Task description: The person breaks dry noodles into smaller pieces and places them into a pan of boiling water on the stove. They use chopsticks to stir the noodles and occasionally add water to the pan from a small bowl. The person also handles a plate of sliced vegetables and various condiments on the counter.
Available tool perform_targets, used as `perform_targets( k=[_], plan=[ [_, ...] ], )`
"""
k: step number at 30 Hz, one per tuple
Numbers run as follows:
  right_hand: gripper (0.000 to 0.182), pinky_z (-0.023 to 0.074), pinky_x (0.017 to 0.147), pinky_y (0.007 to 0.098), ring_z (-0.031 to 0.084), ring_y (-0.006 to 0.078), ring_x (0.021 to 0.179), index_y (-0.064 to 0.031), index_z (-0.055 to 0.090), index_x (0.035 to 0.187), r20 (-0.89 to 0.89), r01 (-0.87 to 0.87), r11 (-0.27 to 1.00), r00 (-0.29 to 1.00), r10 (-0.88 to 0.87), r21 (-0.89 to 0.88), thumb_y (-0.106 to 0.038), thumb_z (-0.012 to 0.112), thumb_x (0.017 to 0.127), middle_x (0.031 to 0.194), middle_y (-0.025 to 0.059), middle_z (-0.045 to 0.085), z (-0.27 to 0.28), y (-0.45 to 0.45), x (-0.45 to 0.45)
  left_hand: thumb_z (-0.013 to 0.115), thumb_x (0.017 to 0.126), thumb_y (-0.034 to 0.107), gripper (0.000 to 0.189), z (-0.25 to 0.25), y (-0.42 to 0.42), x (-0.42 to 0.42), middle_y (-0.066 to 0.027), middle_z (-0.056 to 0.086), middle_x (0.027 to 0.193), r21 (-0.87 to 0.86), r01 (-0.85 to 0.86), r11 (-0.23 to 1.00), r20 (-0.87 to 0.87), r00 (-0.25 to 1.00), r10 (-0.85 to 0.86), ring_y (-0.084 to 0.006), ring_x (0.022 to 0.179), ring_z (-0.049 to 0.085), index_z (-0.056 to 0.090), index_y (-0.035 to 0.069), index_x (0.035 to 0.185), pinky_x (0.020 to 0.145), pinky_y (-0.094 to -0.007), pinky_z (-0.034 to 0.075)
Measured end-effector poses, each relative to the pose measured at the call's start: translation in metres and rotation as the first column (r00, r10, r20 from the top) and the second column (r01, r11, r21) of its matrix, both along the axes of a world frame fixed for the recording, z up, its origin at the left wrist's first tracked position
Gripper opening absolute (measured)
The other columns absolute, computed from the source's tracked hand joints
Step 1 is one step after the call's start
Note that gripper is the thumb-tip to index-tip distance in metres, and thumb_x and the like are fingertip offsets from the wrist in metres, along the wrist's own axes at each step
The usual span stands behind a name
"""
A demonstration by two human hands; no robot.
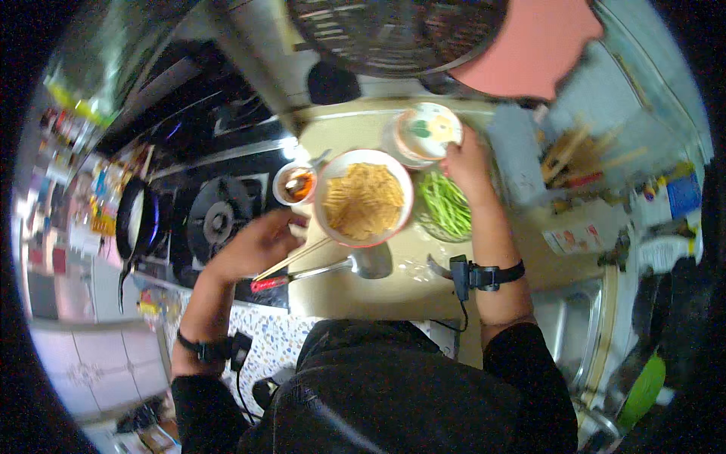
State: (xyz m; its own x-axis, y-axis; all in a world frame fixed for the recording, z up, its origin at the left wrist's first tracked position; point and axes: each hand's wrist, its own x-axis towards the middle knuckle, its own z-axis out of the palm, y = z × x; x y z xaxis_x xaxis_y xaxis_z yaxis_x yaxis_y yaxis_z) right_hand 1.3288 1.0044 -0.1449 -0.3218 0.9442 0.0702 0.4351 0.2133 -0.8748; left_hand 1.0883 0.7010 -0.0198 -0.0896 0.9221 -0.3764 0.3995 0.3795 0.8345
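With my right hand (468, 164) I grip the edge of a patterned bowl or plate (434, 131), which is blurred above a stack of dishes beyond the greens. My left hand (266, 241) hovers empty near a pair of wooden chopsticks (300, 256), its fingers blurred and apart. Between the hands stands a white bowl with a red rim, full of a brown, lumpy food (366, 201). A small cup with red-brown sauce (296, 184) is at its left. Green vegetable stalks (445, 204) lie in a glass bowl at its right. A spatula with a red handle (371, 262) lies in front.
A gas burner (218, 221) and a black frying pan (136, 218) are on the left. Behind the counter are a large dark round rack or basket (397, 34) and a pink sheet (539, 51). Chopsticks (567, 153) stand at the right, above a metal sink (573, 329).
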Motion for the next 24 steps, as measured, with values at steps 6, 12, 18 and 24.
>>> perform_targets(
  k=[6, 12, 18, 24],
  plan=[
    [0.039, 0.0465, 0.039, 0.0296, 0.06, 0.0167, 0.054, -0.0023, 0.043, 0.125, 0.016, 0.018, 0.979, 1.0, -0.015, -0.203, -0.008, 0.046, 0.086, 0.084, 0.0138, 0.063, -0.005, -0.003, -0.042, 0.061, 0.089, 0.022, 0.037, -0.046, -0.231, 0.022, -0.0086, 0.064, 0.1, -0.17, -0.597, 0.784, -0.093, 0.802, 0.59, -0.013, 0.087, 0.058, 0.054, -0.001, 0.117, 0.075, -0.0265, 0.047],
    [0.038, 0.0464, 0.042, 0.0286, 0.06, 0.017, 0.054, -0.0013, 0.044, 0.123, 0.044, 0.001, 0.988, 0.999, 0.006, -0.153, -0.009, 0.049, 0.087, 0.083, 0.0123, 0.063, -0.018, -0.002, -0.035, 0.053, 0.091, 0.025, 0.032, -0.105, -0.369, 0.074, -0.0096, 0.062, 0.097, -0.572, -0.706, 0.418, 0.269, 0.32, 0.909, -0.024, 0.09, 0.061, 0.054, 0.004, 0.116, 0.081, -0.0362, 0.051],
    [0.045, 0.0493, 0.071, 0.0294, 0.063, 0.0197, 0.075, -0.002, 0.042, 0.128, 0.062, -0.285, 0.921, 0.958, 0.279, 0.265, -0.012, 0.054, 0.087, 0.089, 0.0121, 0.063, 0.038, -0.096, -0.052, 0.045, 0.095, 0.04, 0.039, -0.209, -0.452, 0.118, -0.0036, 0.063, 0.089, -0.798, -0.404, 0.447, 0.456, 0.078, 0.886, -0.014, 0.082, 0.058, 0.059, 0.005, 0.106, 0.075, -0.0307, 0.047],
    [0.034, 0.0498, 0.077, 0.0348, 0.062, 0.0261, 0.087, -0.0043, 0.058, 0.114, 0.447, -0.818, 0.574, 0.503, 0.74, -0.031, -0.012, 0.059, 0.081, 0.095, 0.0146, 0.062, 0.062, -0.276, -0.139, 0.052, 0.092, 0.036, 0.042, -0.204, -0.524, 0.059, -0.0105, 0.059, 0.114, -0.647, -0.631, 0.429, 0.376, 0.225, 0.899, -0.0217, 0.101, 0.058, 0.052, 0.003, 0.117, 0.085, -0.0347, 0.046]
  ],
)
